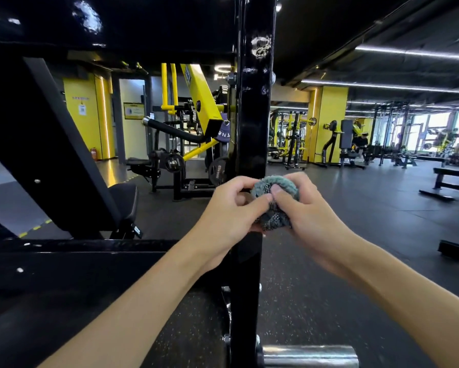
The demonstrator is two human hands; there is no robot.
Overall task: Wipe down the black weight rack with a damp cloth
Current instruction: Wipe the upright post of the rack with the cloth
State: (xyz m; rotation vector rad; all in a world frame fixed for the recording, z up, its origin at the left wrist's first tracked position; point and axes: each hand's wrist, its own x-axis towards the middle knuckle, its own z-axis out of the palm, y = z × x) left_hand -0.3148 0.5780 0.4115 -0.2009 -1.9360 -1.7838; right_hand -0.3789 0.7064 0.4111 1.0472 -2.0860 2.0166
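A gym with a dark rubber floor (356, 208) and yellow machines (196, 102) fills the background, and the black weight rack's upright (252, 134) runs down the middle of the frame. You hold the grey-green cloth (275, 197) bunched just in front of that post, so the step in hand looks like refolding, not wiping. Your right hand (310, 216) curls round the wad. Your left hand (228, 211) pinches its near edge between thumb and fingertips. Next, press a fresh face flat against the post, perhaps at the pale marks (261, 46) at upper centre.
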